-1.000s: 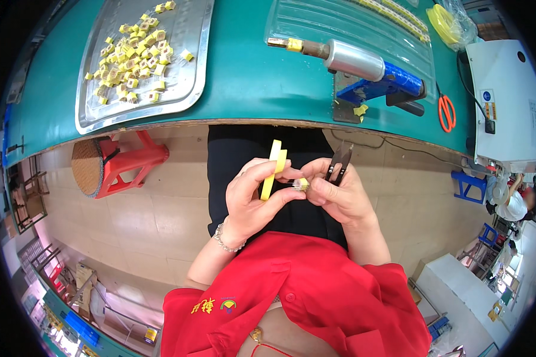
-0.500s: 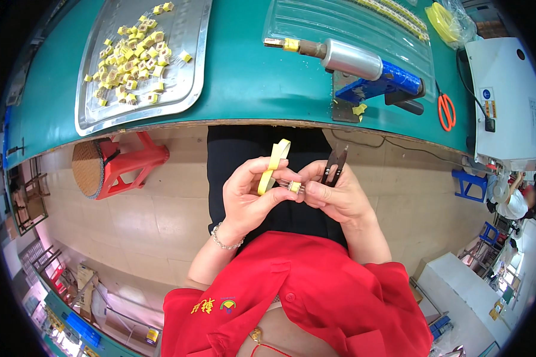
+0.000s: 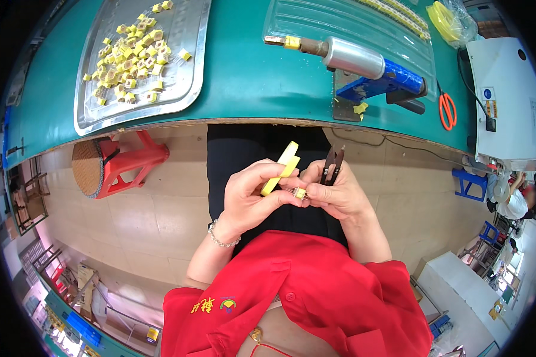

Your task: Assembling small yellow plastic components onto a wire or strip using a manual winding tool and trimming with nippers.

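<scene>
Above my lap, my left hand [image 3: 253, 189] is closed on a roll of yellow tape [image 3: 280, 177], held with the ring tilted. Its thumb and fingertips meet a small yellow-taped coil part with thin metal pins [image 3: 300, 193]. From the other side, my right hand [image 3: 338, 191] pinches the same part between thumb and finger. Black thread snips [image 3: 332, 166] are tucked in the fingers of my right hand, blades pointing away from me and slightly apart. Parts of both hands' fingertips are hidden behind the coil part.
On the green table [image 3: 262, 95], a metal tray [image 3: 187, 95] holds many yellow-taped parts. A blue and silver winding fixture [image 3: 357, 62] stands right of it, near a clear plastic tray [image 3: 315, 18], orange-handled scissors [image 3: 447, 110] and a white machine [image 3: 506, 101]. A red stool [image 3: 134, 163] is below left.
The tape roll has tilted over to the right in my left hand. The coil part has turned slightly and shifted a little right and nearer. The snips have swung slightly.
</scene>
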{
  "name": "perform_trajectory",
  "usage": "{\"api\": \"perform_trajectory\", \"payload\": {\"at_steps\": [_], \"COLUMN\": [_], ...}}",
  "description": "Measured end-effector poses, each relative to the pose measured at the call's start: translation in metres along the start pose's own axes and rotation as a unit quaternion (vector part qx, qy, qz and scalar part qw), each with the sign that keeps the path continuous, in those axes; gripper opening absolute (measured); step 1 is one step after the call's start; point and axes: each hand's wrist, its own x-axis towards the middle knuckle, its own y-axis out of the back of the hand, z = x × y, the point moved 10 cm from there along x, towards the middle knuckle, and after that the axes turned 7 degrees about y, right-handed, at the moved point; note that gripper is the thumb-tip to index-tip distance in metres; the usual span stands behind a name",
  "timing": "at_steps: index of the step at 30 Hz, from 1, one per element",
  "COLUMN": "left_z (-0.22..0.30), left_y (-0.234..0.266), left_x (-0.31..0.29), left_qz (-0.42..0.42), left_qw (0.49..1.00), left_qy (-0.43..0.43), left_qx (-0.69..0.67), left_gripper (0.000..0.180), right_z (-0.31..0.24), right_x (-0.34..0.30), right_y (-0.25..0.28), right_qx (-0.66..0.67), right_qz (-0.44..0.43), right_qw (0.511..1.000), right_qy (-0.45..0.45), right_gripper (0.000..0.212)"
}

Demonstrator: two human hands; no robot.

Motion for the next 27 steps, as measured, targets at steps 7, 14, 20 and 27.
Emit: {"api": "perform_trajectory", "payload": {"at_steps": [7, 14, 20, 27], "left_z": [0.03, -0.007, 0.005, 0.019], "left_y": [-0.011, 0.003, -0.003, -0.007], "left_x": [0.0, -0.008, -0.006, -0.007], "left_qz": [0.018, 0.064, 0.038, 0.051], "left_qw": [0.957, 0.995, 0.986, 0.977], "left_qy": [-0.135, -0.007, -0.06, -0.112], "left_qx": [0.255, 0.073, 0.15, 0.175], "left_gripper": [0.034, 0.035, 0.036, 0.039], "right_z": [-0.013, -0.008, -0.006, -0.002], "right_x": [-0.001, -0.001, -0.001, -0.003], "right_y": [0.004, -0.001, -0.002, 0.001], "right_qx": [-0.115, -0.027, -0.037, -0.038], "right_qz": [0.064, 0.05, 0.045, 0.064], "right_qw": [0.991, 0.998, 0.998, 0.997], "right_qy": [0.001, -0.007, -0.001, 0.018], "right_gripper": [0.017, 0.018, 0.018, 0.018]}}
